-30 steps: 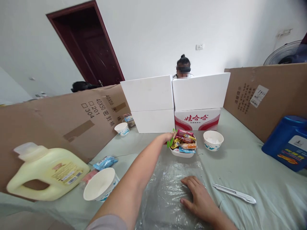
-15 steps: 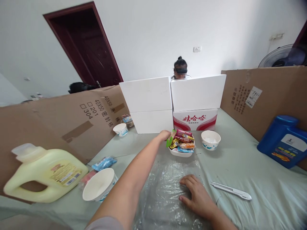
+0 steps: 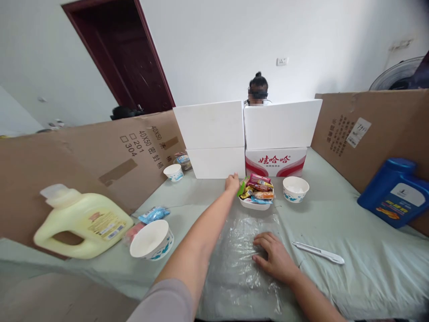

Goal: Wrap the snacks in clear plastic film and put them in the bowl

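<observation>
The left hand (image 3: pixel 232 183) reaches far across the table, fingers closed on a green packet (image 3: pixel 241 188) at the left rim of the snack bowl (image 3: pixel 256 204). The right hand (image 3: pixel 273 256) lies open and flat on the clear plastic sheet (image 3: pixel 234 259) near the body, pinning it. To do this well, I judge the packet should come up clear of the rim so the heaped wrappers stay put, while the flat palm keeps the sheet smooth. That bowl is piled with bright wrapped snacks. Just right of it a paper bowl (image 3: pixel 295 189) holds something white; the near-left bowl (image 3: pixel 152 239) looks empty.
</observation>
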Available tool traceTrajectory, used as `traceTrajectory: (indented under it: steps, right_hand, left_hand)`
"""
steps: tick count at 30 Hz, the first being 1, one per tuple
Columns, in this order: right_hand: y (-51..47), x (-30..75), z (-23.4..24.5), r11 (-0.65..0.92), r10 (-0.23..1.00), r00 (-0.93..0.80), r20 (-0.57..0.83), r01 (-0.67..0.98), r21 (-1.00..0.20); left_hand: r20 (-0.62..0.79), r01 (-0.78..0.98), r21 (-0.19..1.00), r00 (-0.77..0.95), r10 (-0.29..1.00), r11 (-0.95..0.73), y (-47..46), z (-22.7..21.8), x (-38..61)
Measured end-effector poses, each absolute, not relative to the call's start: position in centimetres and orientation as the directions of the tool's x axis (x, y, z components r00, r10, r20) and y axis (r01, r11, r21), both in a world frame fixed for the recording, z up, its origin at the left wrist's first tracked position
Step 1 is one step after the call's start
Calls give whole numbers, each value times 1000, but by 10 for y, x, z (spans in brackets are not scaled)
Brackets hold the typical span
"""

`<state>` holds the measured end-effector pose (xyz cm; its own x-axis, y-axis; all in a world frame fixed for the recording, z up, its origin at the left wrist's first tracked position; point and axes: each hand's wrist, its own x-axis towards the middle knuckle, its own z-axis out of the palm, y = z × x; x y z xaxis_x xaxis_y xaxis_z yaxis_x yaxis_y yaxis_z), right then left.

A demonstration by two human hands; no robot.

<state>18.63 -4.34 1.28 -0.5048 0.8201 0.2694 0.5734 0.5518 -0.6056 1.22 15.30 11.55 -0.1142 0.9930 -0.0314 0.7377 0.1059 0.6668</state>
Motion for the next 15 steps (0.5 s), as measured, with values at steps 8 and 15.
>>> traceTrajectory:
  steps: [8,15]
  right_hand:
    - [-45,184,6,570,814,-552,182,698,-434]
    - [-43,174,6,504,845,-535,3,793,-342]
  left_hand:
    - [79,760,567,334,939,-318,15,54,-37]
    - [212,930,249,221,952,-271,-15,6,-104]
